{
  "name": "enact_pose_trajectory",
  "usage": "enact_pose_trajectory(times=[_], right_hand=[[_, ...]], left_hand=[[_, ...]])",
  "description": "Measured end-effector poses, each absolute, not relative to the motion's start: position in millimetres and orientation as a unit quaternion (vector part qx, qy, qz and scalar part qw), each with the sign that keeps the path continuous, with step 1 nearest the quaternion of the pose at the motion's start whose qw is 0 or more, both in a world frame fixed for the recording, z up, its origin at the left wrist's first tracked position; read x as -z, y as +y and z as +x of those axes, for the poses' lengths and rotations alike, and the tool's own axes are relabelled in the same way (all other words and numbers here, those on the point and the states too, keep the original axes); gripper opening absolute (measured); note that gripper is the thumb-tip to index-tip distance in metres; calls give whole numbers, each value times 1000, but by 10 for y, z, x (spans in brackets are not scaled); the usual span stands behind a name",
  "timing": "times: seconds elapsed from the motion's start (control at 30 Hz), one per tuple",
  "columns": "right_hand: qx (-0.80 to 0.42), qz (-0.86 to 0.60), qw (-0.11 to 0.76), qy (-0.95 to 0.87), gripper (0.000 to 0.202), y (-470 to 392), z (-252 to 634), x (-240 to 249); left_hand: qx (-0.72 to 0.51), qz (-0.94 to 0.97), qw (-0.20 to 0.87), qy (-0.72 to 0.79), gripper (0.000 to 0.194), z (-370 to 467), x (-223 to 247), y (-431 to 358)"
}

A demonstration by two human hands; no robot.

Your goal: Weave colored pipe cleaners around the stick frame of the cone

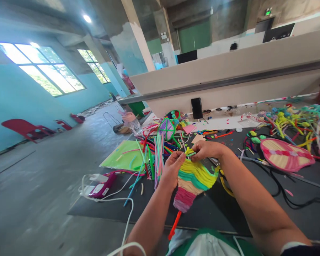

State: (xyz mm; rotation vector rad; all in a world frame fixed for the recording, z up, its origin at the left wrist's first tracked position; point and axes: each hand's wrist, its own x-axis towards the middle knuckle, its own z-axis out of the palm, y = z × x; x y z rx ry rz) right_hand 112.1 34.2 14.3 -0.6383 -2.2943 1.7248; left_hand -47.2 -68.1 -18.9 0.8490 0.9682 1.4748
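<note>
A striped piece of pipe-cleaner work [196,177], yellow, teal, beige, pink and mauve with an orange stem pointing down, is between my two hands above the dark table. My left hand [172,169] is closed on its upper left edge, thumb against the front. At the top, my right hand [204,150] pinches at short yellow-green pipe-cleaner ends [190,152] close to the left fingertips. The exact contact under the right fingers is hard to make out.
Pipe cleaners [159,156] stand bundled beside a green sheet [121,154]. A purple power strip [104,185] with white cable lies left. A phone [196,108] leans at the back. Right are a pink-edged fan shape [286,154], black cables and a colourful heap [293,121].
</note>
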Motion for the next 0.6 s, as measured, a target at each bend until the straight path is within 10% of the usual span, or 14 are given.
enact_pose_trajectory(times=[0.6], right_hand=[[-553, -201, 81, -804, 34, 526, 1289, -75]], left_hand=[[-666, 257, 541, 444, 29, -779, 156, -586]])
